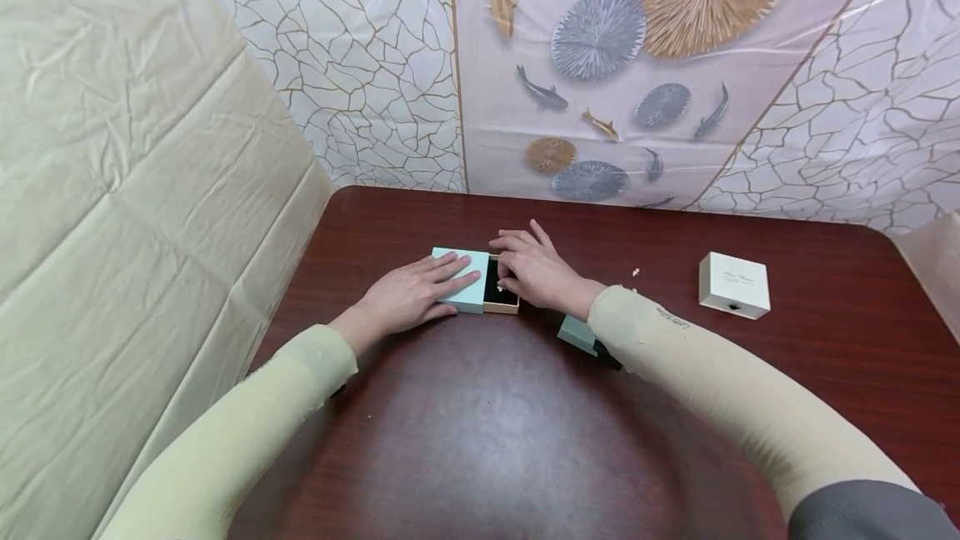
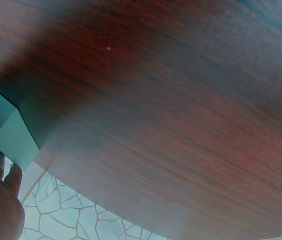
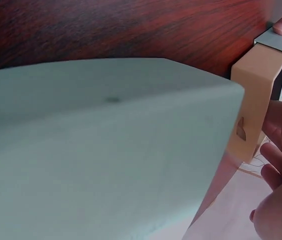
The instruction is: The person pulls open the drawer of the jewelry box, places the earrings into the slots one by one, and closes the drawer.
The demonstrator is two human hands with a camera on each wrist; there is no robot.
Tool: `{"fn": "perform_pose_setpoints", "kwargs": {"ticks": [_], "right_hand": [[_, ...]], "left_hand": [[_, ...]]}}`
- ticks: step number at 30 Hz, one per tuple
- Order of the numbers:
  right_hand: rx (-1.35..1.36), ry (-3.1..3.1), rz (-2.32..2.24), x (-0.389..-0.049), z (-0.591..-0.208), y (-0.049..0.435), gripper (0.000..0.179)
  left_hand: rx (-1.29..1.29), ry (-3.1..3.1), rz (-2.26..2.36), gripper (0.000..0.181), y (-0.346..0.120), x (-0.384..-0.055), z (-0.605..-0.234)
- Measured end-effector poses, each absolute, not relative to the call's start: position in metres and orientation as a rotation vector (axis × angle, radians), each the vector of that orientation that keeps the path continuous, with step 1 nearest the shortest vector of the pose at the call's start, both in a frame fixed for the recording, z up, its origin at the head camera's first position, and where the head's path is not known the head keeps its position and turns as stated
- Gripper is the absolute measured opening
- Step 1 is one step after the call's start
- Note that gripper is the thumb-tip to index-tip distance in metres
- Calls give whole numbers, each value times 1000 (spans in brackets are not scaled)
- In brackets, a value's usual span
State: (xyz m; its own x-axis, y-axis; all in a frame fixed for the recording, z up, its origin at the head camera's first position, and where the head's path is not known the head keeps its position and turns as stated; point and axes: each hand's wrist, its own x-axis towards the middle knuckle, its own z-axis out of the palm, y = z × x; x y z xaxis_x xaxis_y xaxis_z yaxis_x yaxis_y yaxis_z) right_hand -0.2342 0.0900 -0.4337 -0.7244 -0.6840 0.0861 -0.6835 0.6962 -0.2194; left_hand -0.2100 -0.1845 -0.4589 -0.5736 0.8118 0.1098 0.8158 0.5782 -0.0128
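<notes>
My left hand [image 1: 412,294] rests with spread fingers on the light blue cover [image 1: 474,300] of a small drawer-style gift box. From the cover's right end sticks out a cream inner tray [image 3: 253,65] with a black lining [image 1: 491,283]. Thumb and forefinger of my right hand [image 1: 542,272] come together over this lining, pinching a tiny white piece [image 1: 501,287], too small to make out. Its other fingers stand raised. In the right wrist view the thumb reaches over the tray's edge, near a notch [image 3: 241,129] in its end wall.
Partly beneath the right forearm lies a pale green box [image 1: 577,334] with a black part [image 1: 606,357] beside it. A white box [image 1: 735,283] with printed lettering stands farther right. Another tiny pale piece [image 1: 636,272] lies on the dark red table [image 1: 480,440]. Patterned cloth [image 1: 375,65] hangs behind.
</notes>
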Motion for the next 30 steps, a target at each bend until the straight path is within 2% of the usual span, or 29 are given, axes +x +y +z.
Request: {"fn": "perform_pose_setpoints", "kwargs": {"ticks": [14,30], "right_hand": [[-1186,2911,-373,-235,-428,93,17],[-1106,2911,-426,-233,-415,126,13]], "left_hand": [[-1389,-2706,-50,64,-183,-209,-458],[-1388,-2730,-38,65,-183,-209,-458]]}}
